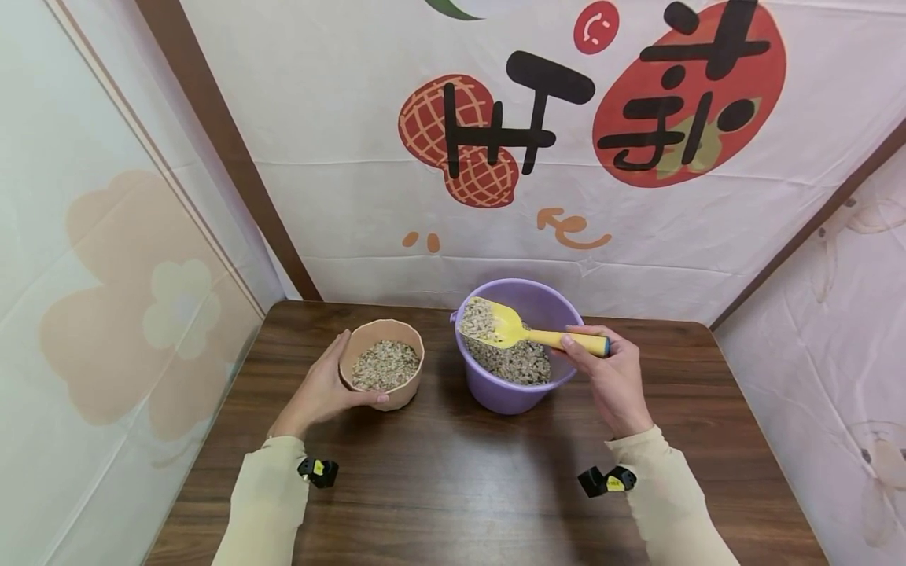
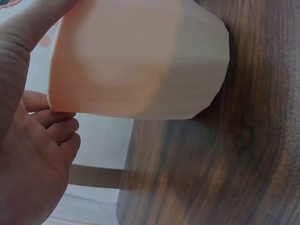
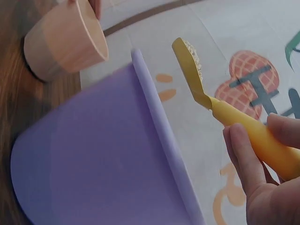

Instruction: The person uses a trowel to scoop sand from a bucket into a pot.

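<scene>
My left hand [image 1: 327, 388] holds a peach-coloured faceted pot [image 1: 405, 395] at its left side, the thumb along the near rim and the fingers round the far side. Pale gravel [image 1: 385, 366] lies inside the pot. My right hand [image 1: 617, 379] grips the handle of a yellow toy shovel [image 1: 506, 325], thumb on top. Its blade carries a heap of gravel [image 1: 477, 321] and is above the rim of a purple bucket [image 1: 501, 395], as the right wrist view shows. More gravel [image 1: 513, 363] lies in the bucket, partly hidden by the shovel.
Pot and bucket stand apart near the back edge of a dark wooden table [image 1: 439, 487]. Behind rises a white printed cloth wall [image 1: 340, 196], close to the bucket. Cloth panels also flank the table at left and right.
</scene>
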The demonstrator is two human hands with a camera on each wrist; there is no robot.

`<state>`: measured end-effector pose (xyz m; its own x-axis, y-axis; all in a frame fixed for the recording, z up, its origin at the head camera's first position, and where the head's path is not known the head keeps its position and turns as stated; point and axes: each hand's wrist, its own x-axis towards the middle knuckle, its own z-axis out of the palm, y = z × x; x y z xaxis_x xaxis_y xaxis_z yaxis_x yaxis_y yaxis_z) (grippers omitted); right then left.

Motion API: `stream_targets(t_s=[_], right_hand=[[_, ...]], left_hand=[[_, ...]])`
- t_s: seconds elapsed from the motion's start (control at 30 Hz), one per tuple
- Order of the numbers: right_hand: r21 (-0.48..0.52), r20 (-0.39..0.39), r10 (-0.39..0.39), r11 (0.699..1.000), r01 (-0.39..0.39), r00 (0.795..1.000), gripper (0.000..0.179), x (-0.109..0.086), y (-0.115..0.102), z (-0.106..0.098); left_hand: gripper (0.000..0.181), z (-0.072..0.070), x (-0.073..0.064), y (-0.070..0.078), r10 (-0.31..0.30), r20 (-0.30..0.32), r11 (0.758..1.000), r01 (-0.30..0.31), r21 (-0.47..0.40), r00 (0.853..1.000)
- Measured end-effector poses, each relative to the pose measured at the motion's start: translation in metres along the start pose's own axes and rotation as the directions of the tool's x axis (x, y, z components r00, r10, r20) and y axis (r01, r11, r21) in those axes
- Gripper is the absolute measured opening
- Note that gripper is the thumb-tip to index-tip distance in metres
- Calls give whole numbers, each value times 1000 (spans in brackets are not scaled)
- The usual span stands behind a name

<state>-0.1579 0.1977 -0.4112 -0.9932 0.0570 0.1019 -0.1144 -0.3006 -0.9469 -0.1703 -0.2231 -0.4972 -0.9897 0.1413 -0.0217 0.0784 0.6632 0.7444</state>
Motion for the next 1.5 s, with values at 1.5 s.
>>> stream_targets(t_s=[1.5], right_hand=[[-740, 159, -159, 635, 224, 974, 21, 2, 53, 131]], left_hand=[[142, 5, 0, -6, -29, -27, 999, 28, -23, 999]])
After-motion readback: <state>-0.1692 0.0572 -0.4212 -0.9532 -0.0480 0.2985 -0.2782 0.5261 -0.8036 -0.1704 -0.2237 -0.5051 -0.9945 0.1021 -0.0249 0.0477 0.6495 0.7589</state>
